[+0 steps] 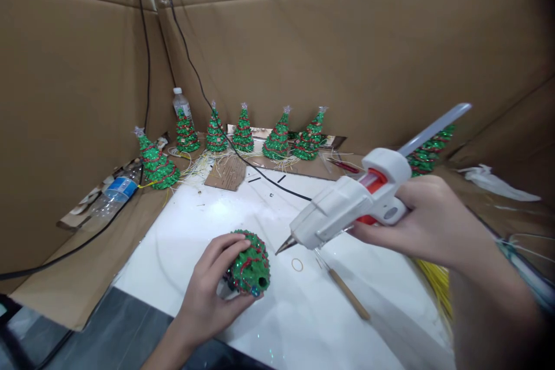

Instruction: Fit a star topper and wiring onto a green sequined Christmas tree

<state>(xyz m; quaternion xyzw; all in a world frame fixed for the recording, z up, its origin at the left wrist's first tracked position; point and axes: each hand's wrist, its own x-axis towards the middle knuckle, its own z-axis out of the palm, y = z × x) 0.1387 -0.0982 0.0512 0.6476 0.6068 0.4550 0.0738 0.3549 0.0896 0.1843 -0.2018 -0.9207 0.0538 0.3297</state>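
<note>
My left hand (212, 283) is closed around a small green Christmas tree ornament (254, 263) with red garland and beads. The tree is tilted so its tip, with a dark round hole, faces toward me. My right hand (416, 219) grips a white hot glue gun (342, 208) by its handle, and a clear glue stick (436, 130) juts from its back. The metal nozzle points down and left, a short way right of the tree and apart from it. Fingers on the handle are partly hidden behind the gun.
Several finished-looking trees (275, 137) with star tops stand along the back, trailing pale wires. A wooden-handled tool (349, 295) and a rubber band (297, 265) lie on the white tabletop (195, 254). A plastic bottle (115, 193) lies left; yellow wires (436, 286) lie right. Black cable (191, 58) hangs across.
</note>
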